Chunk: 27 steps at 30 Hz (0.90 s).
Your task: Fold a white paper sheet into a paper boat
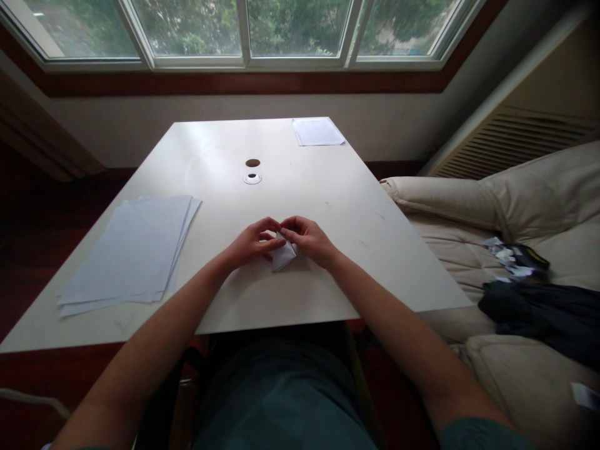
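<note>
Landmark: white ring [252,182] set in the table [220,150]. Small folded paper [284,257] sits on the near side of the ring, a bit right of it, tilted up with its lower point at or just above the tabletop; exact contact can't be told.

Handling, judged: very light, thin, stiffer along the folds, soft on single layers. Creases or tears easily if pulled; not very slippery. Best hold is thumb against fingertip on the folded edges or the top corner, light pressure, flat faces left uncrushed.

Left hand [257,242]: thumb laid on the paper's upper face, fingers bent behind, pinching its upper left. Right hand [309,240]: thumb and forefinger pinching the top corner, other fingers curled in, mostly hidden. Fingertips of both hands meet there, touching or nearly so.

Left forearm [180,322] and right forearm [384,306] slant inward toward the paper, wrists low over the table, both on the ring's near side.

Also: paper stack [126,250] left of the ring and nearer; thin pile of sheets [319,132] beyond it, to the right; hole [252,163] just beyond it.
</note>
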Motion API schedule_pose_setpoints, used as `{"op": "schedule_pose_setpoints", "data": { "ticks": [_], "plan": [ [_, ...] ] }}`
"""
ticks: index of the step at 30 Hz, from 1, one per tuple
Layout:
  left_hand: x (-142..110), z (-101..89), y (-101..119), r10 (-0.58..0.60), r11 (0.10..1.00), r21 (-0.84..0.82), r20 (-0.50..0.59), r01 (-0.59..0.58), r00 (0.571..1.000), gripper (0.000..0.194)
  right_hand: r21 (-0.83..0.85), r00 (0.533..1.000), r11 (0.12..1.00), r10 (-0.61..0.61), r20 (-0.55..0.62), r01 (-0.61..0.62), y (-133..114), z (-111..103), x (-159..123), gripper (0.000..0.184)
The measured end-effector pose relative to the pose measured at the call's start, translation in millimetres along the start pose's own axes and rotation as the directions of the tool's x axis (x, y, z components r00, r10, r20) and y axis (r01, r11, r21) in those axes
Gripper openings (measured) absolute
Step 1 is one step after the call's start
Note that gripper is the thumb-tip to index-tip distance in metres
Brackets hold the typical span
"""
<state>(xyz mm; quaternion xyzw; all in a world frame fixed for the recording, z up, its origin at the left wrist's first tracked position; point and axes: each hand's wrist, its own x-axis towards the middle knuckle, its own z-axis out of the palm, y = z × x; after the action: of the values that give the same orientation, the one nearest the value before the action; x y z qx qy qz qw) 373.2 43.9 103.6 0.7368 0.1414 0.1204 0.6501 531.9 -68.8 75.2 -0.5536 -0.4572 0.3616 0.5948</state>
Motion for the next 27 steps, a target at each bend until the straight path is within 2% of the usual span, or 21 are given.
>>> {"op": "schedule_pose_setpoints", "data": {
  "ticks": [3, 9, 19, 27],
  "plan": [
    [1.2, 2.0, -1.5, 0.002, 0.999, 0.035, -0.045, -0.001, 0.999, 0.039, -0.002, 1.0, 1.0, 0.001, -0.009, -0.001, -0.4, 1.0, -0.3, 0.036],
    [0.6, 1.6, 0.2, 0.012, 0.998, 0.056, -0.051, -0.009, 0.999, 0.035, 0.028, 1.0, 1.0, 0.006, -0.015, -0.006, -3.7, 3.3, -1.1, 0.035],
    [1.1, 0.1, -0.5, -0.001, 0.997, -0.077, -0.041, -0.003, 0.999, 0.033, 0.046, 0.997, 0.999, 0.032, -0.064, -0.029, -7.6, 4.6, -3.6, 0.038],
    [3.2, -2.3, -3.2, -0.047, 0.984, -0.172, -0.022, 0.043, 0.999, 0.025, 0.039, 0.997, 0.999, 0.041, -0.059, -0.039, -11.6, 5.1, -4.5, 0.04]
  ]
}}
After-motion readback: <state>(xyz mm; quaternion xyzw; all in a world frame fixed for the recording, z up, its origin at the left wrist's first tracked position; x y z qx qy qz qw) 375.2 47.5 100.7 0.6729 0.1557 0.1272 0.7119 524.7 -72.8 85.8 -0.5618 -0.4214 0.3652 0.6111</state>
